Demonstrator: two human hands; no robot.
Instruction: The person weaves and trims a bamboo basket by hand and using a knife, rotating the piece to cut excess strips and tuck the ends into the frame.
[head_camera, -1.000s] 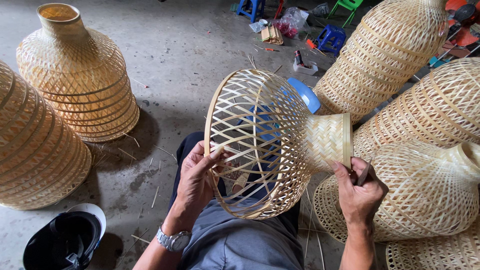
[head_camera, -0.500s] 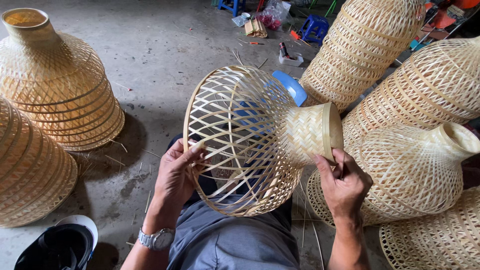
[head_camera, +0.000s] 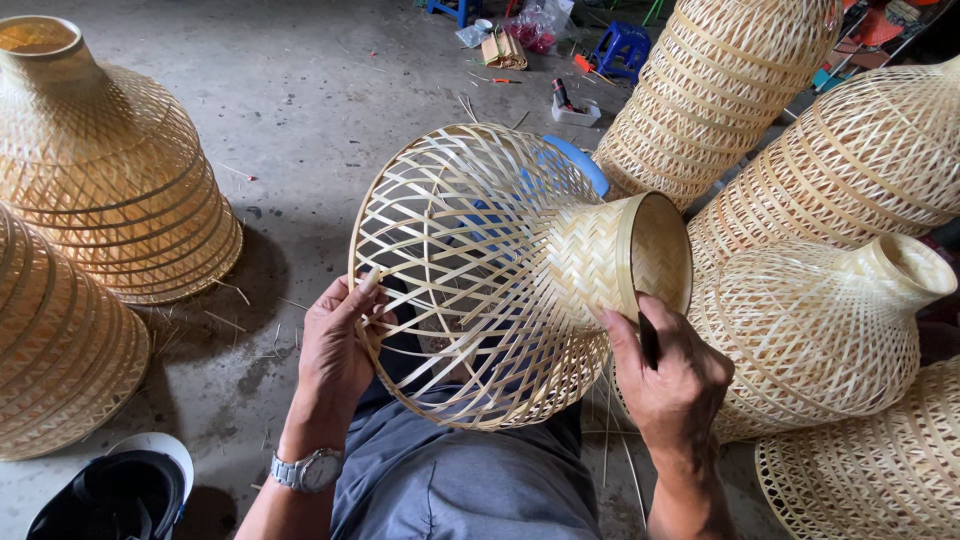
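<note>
both hands (head_camera: 340, 350) on woven bamboo shade (head_camera: 500, 270)

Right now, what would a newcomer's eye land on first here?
The open-weave bamboo lampshade at centre, lying on its side across the person's lap, left hand on its wide rim, right hand at its tightly woven neck. Finished woven shades stand on the concrete floor to the left, with more to the right.

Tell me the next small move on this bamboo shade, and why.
Probably turn the bamboo shade a little further. The left hand grips the wide rim, the right hand steadies the tightly woven neck while holding a thin dark tool, and the shade lies sideways over the lap, so a short turn would bring the next stretch of rim to hand.
</note>
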